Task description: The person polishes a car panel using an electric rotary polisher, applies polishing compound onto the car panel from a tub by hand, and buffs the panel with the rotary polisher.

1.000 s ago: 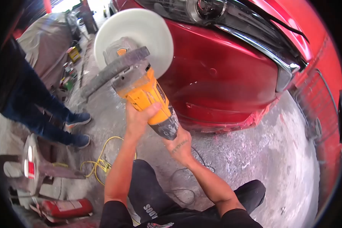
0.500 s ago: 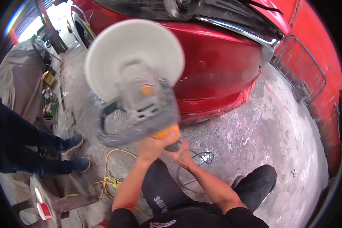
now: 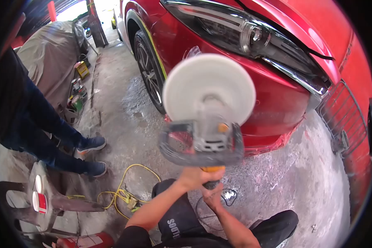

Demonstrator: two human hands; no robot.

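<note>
A polisher (image 3: 213, 138) with a large round white pad (image 3: 208, 84) is held out in front of me, its pad over the corner of the red bumper (image 3: 273, 105). Whether the pad touches the paint I cannot tell. My left hand (image 3: 197, 177) is closed around the orange and black rear grip. Just behind it, my right hand (image 3: 213, 195) is closed on the end of the same grip, fingers partly hidden. The looped front handle (image 3: 175, 142) has no hand on it. Above the pad sits the car's headlight (image 3: 252, 35).
A person in dark trousers (image 3: 49, 128) stands at the left. Yellow cord (image 3: 120, 192) and dark cable (image 3: 202, 211) lie on the wet floor. A plastic chair (image 3: 49, 202) holds tubs at lower left. The front wheel (image 3: 146, 66) and a wire rack (image 3: 345, 111) flank the bumper.
The polisher has shifted right and slightly down in view and turned from a leftward slant to nearly straight ahead. My view has swung left and up, showing more wheel and headlight.
</note>
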